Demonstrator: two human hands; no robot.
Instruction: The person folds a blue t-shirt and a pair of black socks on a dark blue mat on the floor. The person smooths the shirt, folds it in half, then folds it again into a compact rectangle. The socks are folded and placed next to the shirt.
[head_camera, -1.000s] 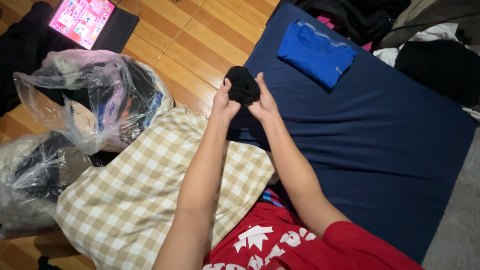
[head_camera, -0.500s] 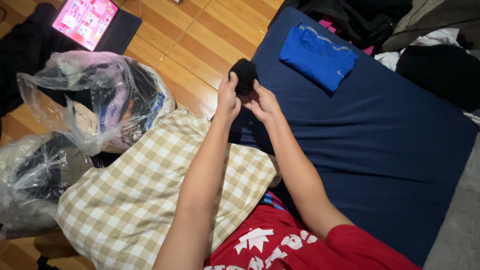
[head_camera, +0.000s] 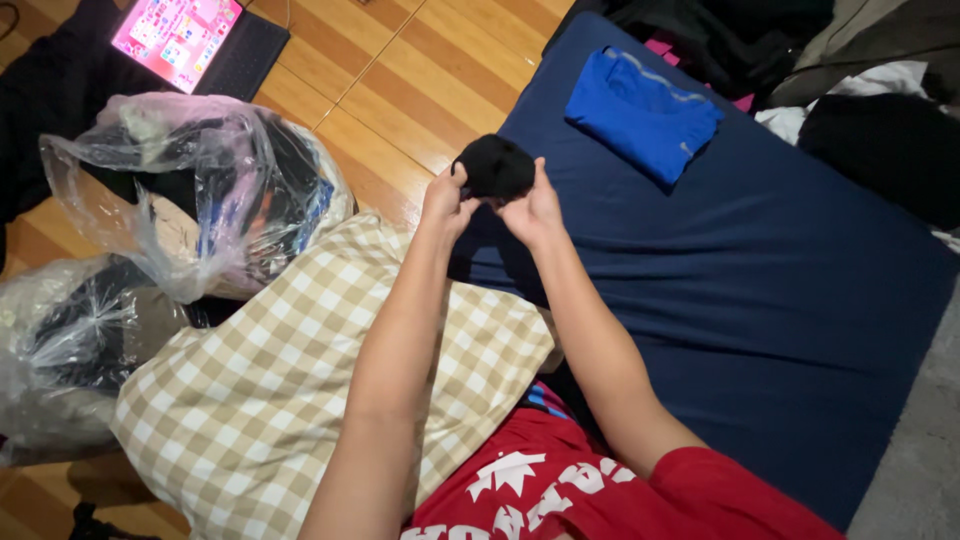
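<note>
Both my hands are raised over the near edge of a dark blue mattress (head_camera: 760, 300). My left hand (head_camera: 445, 198) and my right hand (head_camera: 532, 208) together grip a small bunched black cloth item (head_camera: 493, 166), a rolled sock or similar, one hand on each side of it. A folded bright blue shirt (head_camera: 643, 112) lies flat on the mattress beyond my hands. A beige checked pillow (head_camera: 300, 380) sits under my left forearm.
Two clear plastic bags (head_camera: 190, 190) stuffed with clothes sit on the wooden floor (head_camera: 400, 90) at the left. A laptop with a pink lit screen (head_camera: 178, 35) stands at the top left. Dark and white clothes (head_camera: 860, 110) are piled at the top right.
The black cloth bundle has been worked between my fingers; it looked narrower half a second ago and now shows rounder and wider. My hands stay in nearly the same place.
</note>
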